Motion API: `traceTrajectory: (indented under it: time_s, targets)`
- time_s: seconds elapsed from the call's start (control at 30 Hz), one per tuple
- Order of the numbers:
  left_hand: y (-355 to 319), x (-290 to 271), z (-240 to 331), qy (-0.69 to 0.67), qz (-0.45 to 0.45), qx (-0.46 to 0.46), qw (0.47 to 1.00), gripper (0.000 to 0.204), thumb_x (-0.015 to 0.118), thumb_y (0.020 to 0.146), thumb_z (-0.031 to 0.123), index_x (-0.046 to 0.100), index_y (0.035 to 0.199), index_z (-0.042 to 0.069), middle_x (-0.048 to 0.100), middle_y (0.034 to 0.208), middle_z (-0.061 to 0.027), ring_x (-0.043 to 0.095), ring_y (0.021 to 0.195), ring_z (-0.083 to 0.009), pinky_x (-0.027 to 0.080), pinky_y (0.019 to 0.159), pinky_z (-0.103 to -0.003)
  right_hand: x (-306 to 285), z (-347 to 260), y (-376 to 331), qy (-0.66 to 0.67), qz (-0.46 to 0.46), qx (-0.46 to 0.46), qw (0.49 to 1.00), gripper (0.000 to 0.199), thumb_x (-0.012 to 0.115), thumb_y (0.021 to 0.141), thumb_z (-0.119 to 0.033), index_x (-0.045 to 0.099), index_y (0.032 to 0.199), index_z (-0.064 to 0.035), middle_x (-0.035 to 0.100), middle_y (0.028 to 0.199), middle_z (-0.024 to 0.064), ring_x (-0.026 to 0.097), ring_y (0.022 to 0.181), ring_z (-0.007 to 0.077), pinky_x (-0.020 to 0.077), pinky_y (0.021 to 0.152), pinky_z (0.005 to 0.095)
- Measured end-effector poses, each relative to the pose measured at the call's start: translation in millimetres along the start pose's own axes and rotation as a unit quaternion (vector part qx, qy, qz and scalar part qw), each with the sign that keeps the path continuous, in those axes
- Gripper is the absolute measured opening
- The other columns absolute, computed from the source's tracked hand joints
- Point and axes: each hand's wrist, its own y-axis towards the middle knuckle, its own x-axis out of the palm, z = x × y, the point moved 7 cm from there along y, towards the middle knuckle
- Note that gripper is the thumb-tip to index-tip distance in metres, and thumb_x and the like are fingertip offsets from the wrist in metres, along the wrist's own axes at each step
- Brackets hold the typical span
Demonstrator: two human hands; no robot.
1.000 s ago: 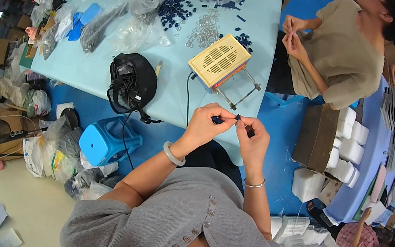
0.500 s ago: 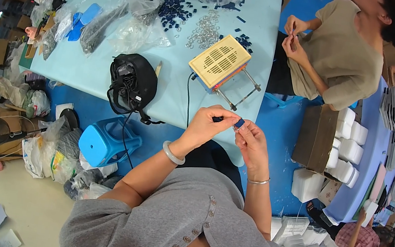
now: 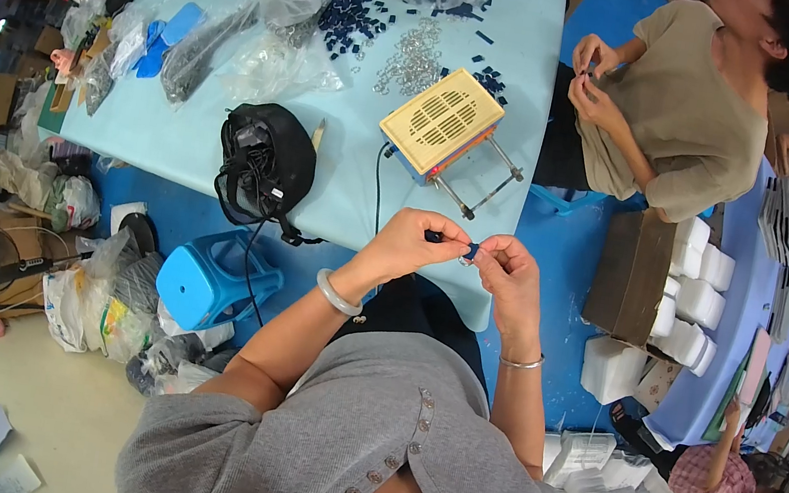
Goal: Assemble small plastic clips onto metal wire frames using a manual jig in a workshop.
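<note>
the left hand (image 3: 412, 245) and the right hand (image 3: 512, 283) meet near the table's near right corner, fingertips clamped from both sides on a small dark blue piece (image 3: 472, 250). the piece sits between the two hands, seen against the pale table (image 3: 351, 200). another dark bit (image 3: 432, 237) shows inside the left hand's curled fingers. the right hand lines up with the table's right edge, partly against the blue floor (image 3: 561, 320), which runs across to a brown carton (image 3: 631, 270).

just beyond the fingertips, the metal frame (image 3: 492, 195) of a cream-topped box (image 3: 441, 120) juts toward the corner. a stretch of cloth, crossed by a thin cord (image 3: 380, 184), separates the left hand from a black bag (image 3: 264, 168) at the near edge, its strap hanging over. a blue stool (image 3: 187, 288) stands below that edge.
</note>
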Motion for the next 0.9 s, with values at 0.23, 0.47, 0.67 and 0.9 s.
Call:
traceTrajectory:
  time_s: [0.23, 0.47, 0.67, 0.9]
  targets:
    - [-4.7, 4.3, -2.6, -0.096, -0.048, -0.049, 0.993, 0.015, 0.067, 0.081, 0.013, 0.067, 0.089, 0.0, 0.058, 0.069, 0.0017, 0.04, 0.055, -0.0011, 0.027, 0.045, -0.017, 0.8, 4.3, -2.2, 0.05, -0.053, 0.032, 0.997, 0.008, 0.063, 0.083, -0.007, 0.056, 0.086, -0.0059, 0.056, 0.071, -0.0024, 0.036, 0.054, 0.0012, 0.0244, 0.046, 0.0168]
    - [-4.5, 6.0, -1.4, -0.076, -0.047, -0.028, 0.996, 0.015, 0.067, 0.081, 0.013, 0.067, 0.089, 0.001, 0.058, 0.07, 0.0016, 0.041, 0.055, -0.0012, 0.029, 0.046, -0.017, 2.0, 7.5, -2.0, 0.093, -0.081, 0.04, 0.992, 0.011, 0.065, 0.083, -0.01, 0.056, 0.086, -0.006, 0.054, 0.068, -0.003, 0.033, 0.053, 0.002, 0.0235, 0.045, 0.0173]
    - [-6.3, 7.8, -2.9, -0.058, -0.05, -0.044, 0.996, 0.015, 0.067, 0.081, 0.014, 0.067, 0.088, 0.0, 0.059, 0.072, 0.001, 0.042, 0.055, -0.0013, 0.03, 0.046, -0.017, 1.4, 7.1, -2.8, 0.094, -0.091, 0.045, 0.99, 0.011, 0.065, 0.083, -0.009, 0.055, 0.087, -0.0058, 0.058, 0.072, 0.0007, 0.034, 0.053, 0.0025, 0.0245, 0.046, 0.0171]
    - [-6.3, 10.4, -0.9, -0.05, -0.049, -0.034, 0.997, 0.016, 0.068, 0.081, 0.015, 0.067, 0.086, 0.0, 0.06, 0.074, -0.0007, 0.047, 0.061, -0.0034, 0.036, 0.051, -0.018, 1.1, 12.0, -4.0, 0.146, -0.117, 0.053, 0.981, 0.01, 0.064, 0.083, -0.008, 0.054, 0.087, -0.0059, 0.059, 0.073, 0.0022, 0.034, 0.053, 0.0027, 0.0255, 0.046, 0.017]
